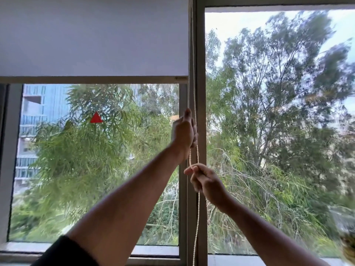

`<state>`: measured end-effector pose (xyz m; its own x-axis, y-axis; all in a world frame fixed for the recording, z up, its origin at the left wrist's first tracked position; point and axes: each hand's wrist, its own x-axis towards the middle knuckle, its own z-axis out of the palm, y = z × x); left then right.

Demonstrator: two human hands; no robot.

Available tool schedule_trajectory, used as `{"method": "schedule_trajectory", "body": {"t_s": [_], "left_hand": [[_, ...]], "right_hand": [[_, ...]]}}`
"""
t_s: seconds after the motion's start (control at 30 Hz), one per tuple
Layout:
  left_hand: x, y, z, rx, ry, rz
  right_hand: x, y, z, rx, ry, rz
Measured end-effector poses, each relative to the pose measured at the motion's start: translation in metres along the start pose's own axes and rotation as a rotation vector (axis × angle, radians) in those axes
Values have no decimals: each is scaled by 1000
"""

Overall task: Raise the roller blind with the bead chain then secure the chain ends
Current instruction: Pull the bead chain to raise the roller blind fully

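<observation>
A pale grey roller blind (92, 39) covers the upper part of the left window pane, its bottom bar (92, 79) about a third of the way down. A cream bead chain (193, 54) hangs along the window frame's central post. My left hand (185, 131) grips the chain higher up, fingers closed around it. Just below, my right hand (206, 181) pinches the chain between thumb and fingers. The chain continues down under my right hand (196, 227) towards the sill.
The central window post (200, 93) stands right behind the chain. A red triangle sticker (96, 118) is on the left pane. The window sill (153, 250) runs along the bottom. Trees and a building show outside.
</observation>
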<state>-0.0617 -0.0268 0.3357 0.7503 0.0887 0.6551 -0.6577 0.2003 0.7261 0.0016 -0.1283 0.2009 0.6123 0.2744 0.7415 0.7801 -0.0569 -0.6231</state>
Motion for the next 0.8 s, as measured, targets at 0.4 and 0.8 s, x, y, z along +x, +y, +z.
{"method": "schedule_trajectory", "body": {"t_s": [0.4, 0.8], "left_hand": [[-37, -93, 7, 87, -74, -52], [3, -60, -31, 68, -111, -85]], "right_hand": [[119, -153, -35, 616, 200, 154], [94, -148, 2, 534, 245, -117]]}}
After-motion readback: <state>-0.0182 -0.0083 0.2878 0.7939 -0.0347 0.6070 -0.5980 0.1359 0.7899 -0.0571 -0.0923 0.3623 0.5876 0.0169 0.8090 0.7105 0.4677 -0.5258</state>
